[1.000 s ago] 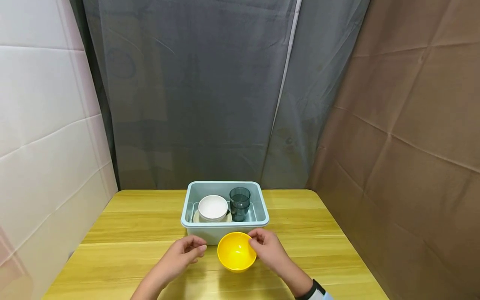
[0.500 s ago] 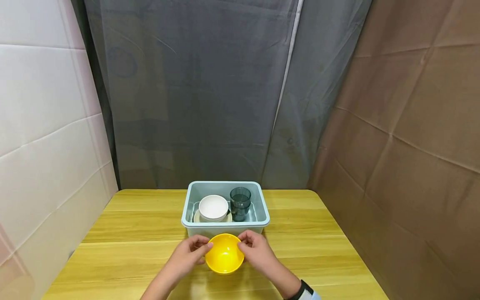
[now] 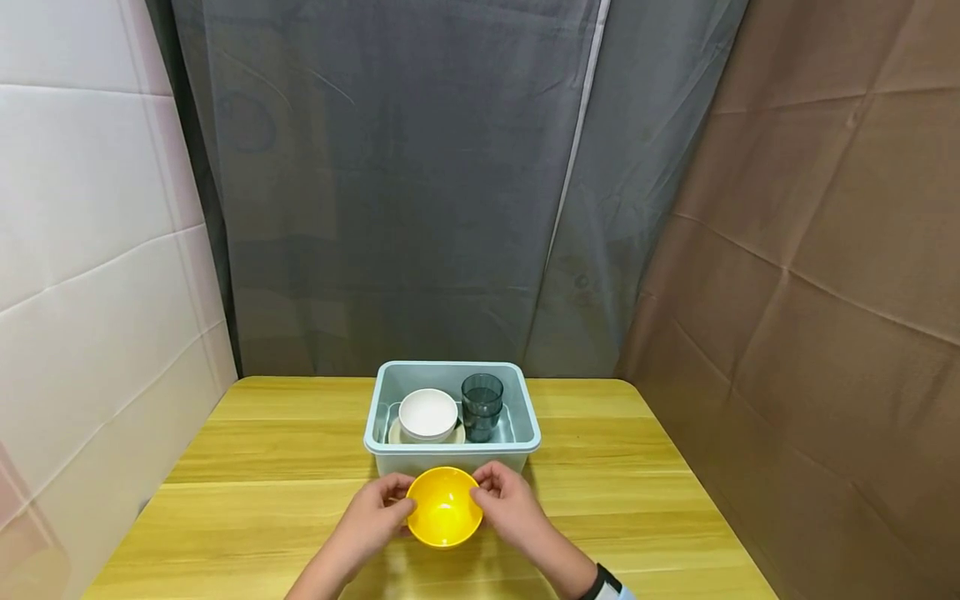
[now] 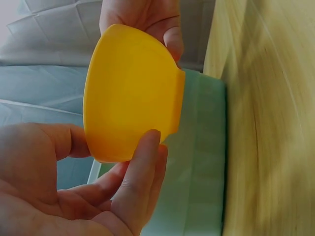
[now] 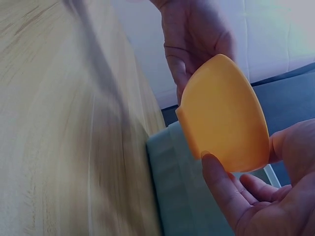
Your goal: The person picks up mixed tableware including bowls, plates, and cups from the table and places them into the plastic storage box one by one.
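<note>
A glossy yellow bowl (image 3: 445, 508) is held above the table in front of the bin, its inside turned up toward the head camera. My left hand (image 3: 378, 512) pinches its left side, thumb at the rim and fingers against the outer wall, as the left wrist view shows on the bowl (image 4: 130, 93). On the opposite side, my right hand (image 3: 510, 504) pinches the rim in the same manner. From the right wrist view, the bowl (image 5: 224, 118) shows its outer wall and foot ring, apart from the tabletop (image 5: 74, 147).
Behind the bowl stands a light blue-grey bin (image 3: 453, 449) on the wooden table (image 3: 285, 442). Inside it are a white bowl (image 3: 428, 413) on a cream plate (image 3: 394, 433) and stacked dark clear cups (image 3: 482, 404). A grey curtain (image 3: 390, 183) hangs behind.
The yellow bowl has moved left, carried by my right hand. My left hand, apart from it at first, has taken hold of its left rim. The bin's contents look unchanged.
</note>
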A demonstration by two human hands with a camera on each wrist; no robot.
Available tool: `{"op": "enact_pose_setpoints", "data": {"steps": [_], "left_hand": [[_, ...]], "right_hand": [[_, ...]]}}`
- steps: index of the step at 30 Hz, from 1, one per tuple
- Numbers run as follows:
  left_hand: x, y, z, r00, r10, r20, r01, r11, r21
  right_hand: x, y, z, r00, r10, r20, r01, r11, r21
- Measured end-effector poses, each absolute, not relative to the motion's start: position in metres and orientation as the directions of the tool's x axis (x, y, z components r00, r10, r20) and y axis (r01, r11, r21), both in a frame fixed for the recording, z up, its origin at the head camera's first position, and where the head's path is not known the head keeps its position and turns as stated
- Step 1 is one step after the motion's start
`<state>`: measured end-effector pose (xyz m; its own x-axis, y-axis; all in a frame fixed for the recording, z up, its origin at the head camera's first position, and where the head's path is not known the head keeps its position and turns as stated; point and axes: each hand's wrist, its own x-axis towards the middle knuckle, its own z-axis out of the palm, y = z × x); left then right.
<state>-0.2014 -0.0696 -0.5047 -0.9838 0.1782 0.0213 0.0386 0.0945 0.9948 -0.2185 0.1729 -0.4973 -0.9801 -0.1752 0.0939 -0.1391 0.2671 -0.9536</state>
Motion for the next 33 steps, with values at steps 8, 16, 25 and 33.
{"op": "enact_pose_setpoints", "data": {"steps": [8,16,25,33], "left_hand": [[-0.201,-0.073,-0.504,-0.987,0.163,0.003,0.019,0.097,0.995],[-0.201,-0.076,-0.499,-0.986,0.165,-0.012,0.007,0.111,0.994],[-0.201,-0.081,-0.488,-0.980,0.195,-0.031,0.003,0.172,0.985],[-0.201,-0.086,-0.467,-0.967,0.253,-0.019,0.041,0.227,0.973]], "right_hand": [[-0.217,0.173,-0.499,-0.980,-0.180,0.088,-0.134,0.257,-0.957],[-0.215,0.174,-0.499,-0.976,-0.204,0.071,-0.120,0.238,-0.964],[-0.211,0.180,-0.498,-0.956,-0.290,0.053,-0.118,0.212,-0.970],[-0.206,0.195,-0.489,-0.917,-0.394,0.059,-0.154,0.214,-0.965]]}}
